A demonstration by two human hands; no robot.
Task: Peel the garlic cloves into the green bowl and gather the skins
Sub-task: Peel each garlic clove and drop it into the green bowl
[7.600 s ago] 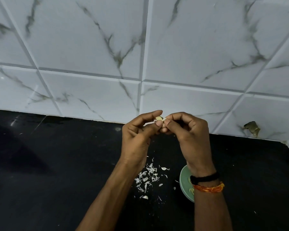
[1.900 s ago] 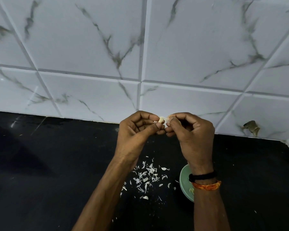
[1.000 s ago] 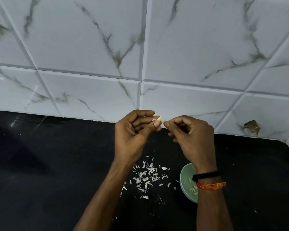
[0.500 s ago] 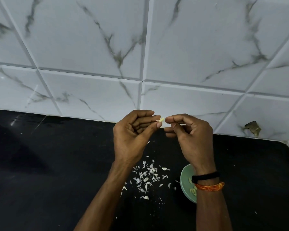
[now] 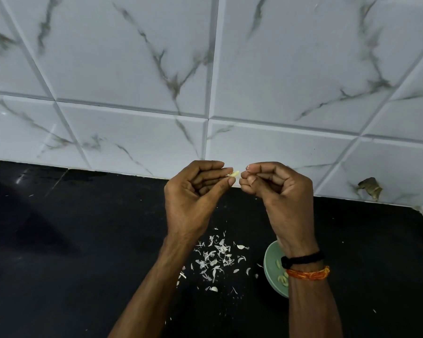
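Garlic clove (image 5: 234,173) pinched in left hand (image 5: 193,201), just beside right hand (image 5: 282,191).

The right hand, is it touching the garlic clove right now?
Apart. In the head view the garlic clove is pinched by the left hand, and a sliver of tile shows between it and the right hand.

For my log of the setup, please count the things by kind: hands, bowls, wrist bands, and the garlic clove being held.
Hands: 2 (left, right)
Bowl: 1
Wrist bands: 2 (black, orange)
Held clove: 1
Total: 6
Skins and cloves in the bowl are too small to count.
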